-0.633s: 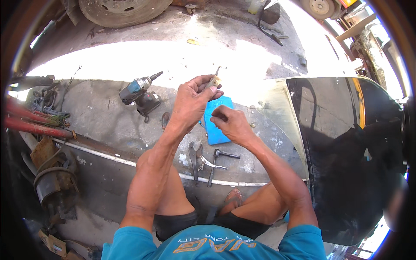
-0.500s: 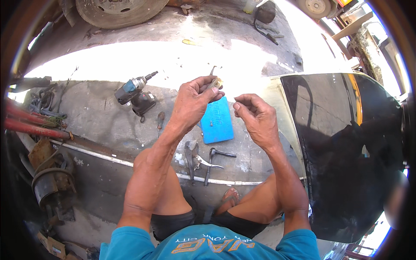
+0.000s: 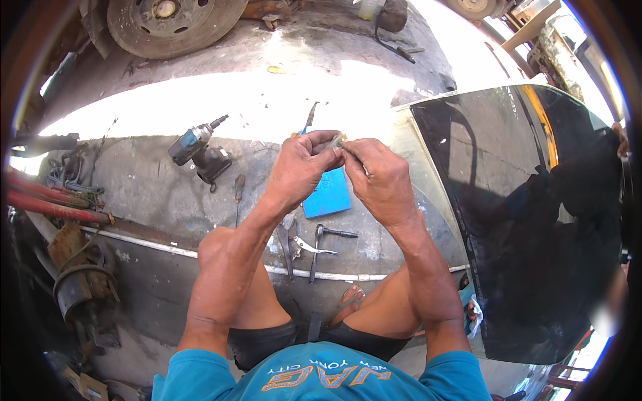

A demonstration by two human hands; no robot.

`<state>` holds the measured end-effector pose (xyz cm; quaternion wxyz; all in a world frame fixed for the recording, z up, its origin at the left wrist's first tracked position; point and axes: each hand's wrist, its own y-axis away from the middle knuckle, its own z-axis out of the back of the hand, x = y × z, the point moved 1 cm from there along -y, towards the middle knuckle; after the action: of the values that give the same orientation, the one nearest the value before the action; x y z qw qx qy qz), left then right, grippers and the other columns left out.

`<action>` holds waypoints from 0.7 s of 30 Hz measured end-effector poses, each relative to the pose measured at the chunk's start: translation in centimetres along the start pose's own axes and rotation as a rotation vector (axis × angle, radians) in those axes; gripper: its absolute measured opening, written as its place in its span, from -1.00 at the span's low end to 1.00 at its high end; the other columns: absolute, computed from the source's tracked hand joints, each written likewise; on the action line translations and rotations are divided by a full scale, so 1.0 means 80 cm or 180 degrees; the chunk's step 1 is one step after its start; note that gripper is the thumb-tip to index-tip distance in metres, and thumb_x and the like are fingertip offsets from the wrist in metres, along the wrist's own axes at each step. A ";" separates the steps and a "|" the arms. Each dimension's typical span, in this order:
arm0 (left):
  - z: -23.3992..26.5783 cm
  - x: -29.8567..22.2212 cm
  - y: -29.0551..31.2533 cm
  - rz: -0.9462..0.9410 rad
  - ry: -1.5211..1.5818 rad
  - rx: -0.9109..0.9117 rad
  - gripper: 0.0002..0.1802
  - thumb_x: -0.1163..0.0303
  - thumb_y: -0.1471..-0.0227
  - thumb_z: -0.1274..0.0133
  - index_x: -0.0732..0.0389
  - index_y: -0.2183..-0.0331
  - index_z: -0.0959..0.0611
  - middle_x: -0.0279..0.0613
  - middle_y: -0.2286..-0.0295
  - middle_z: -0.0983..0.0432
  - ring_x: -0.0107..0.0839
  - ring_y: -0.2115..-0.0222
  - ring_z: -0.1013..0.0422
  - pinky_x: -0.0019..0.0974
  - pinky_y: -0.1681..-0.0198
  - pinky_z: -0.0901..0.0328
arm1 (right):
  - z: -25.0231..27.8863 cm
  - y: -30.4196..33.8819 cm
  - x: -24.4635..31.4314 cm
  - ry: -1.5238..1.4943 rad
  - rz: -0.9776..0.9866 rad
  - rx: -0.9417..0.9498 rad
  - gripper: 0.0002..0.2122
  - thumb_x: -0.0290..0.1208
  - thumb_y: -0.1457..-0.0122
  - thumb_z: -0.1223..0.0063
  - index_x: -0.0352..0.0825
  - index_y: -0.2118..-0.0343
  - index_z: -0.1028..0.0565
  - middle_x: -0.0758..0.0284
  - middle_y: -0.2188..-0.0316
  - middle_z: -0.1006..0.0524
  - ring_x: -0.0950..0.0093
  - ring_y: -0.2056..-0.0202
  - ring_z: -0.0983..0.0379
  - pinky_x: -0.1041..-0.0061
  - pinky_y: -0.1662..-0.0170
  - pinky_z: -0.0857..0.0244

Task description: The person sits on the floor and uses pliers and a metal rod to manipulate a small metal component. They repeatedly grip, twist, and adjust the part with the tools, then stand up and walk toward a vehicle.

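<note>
Blue card [image 3: 327, 194] lies on the concrete below both hands; left hand [image 3: 302, 167] and right hand [image 3: 378, 177] pinch one small metal piece [image 3: 339, 141] together, pliers [image 3: 294, 244] nearby.

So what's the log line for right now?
hands: together, pinching small part | under them: blue card | nearby: drill, pliers

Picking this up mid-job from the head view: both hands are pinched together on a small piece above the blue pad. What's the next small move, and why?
Probably steady the small piece with the left hand while the right hand works it with its fingertips. Both hands meet on it in mid-air above the blue pad; the pliers lie untouched on the ground.
</note>
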<state>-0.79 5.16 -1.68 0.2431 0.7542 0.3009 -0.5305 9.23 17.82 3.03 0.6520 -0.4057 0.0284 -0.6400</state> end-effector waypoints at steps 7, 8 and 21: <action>-0.014 0.009 0.002 -0.0244 -0.0823 -0.0157 -0.47 0.43 -0.21 -0.11 0.59 -0.10 -0.44 0.14 0.14 -0.61 -0.35 0.13 -0.55 -0.35 0.03 -0.45 | -0.002 0.005 -0.011 0.0220 -0.0024 0.0101 -0.85 -0.60 -0.12 -0.22 -0.45 0.23 -0.59 0.14 0.34 -0.62 0.24 0.33 -0.62 0.36 0.28 -0.48; -0.015 0.009 0.003 -0.0234 -0.0820 -0.0188 -0.47 0.43 -0.21 -0.11 0.59 -0.10 -0.44 0.15 0.14 -0.61 -0.34 0.12 -0.55 -0.35 0.03 -0.45 | -0.004 0.006 -0.013 0.0182 -0.0083 0.0085 -0.85 -0.60 -0.12 -0.22 -0.45 0.23 -0.59 0.14 0.35 -0.62 0.23 0.34 -0.61 0.35 0.29 -0.48; -0.016 0.016 0.004 -0.0675 -0.0966 -0.0671 -0.50 0.46 -0.22 -0.12 0.57 -0.10 -0.45 0.13 0.12 -0.60 -0.36 0.09 -0.54 -0.40 0.08 -0.46 | -0.029 0.002 -0.019 0.0382 -0.0230 0.0064 -0.87 -0.50 -0.23 -0.13 -0.45 0.30 -0.44 0.07 0.41 -0.48 0.07 0.39 -0.49 0.18 0.34 -0.40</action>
<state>0.59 6.05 -2.49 0.3061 0.6002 0.3924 -0.6262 7.84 17.98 0.66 0.6296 -0.3608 0.0464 -0.6865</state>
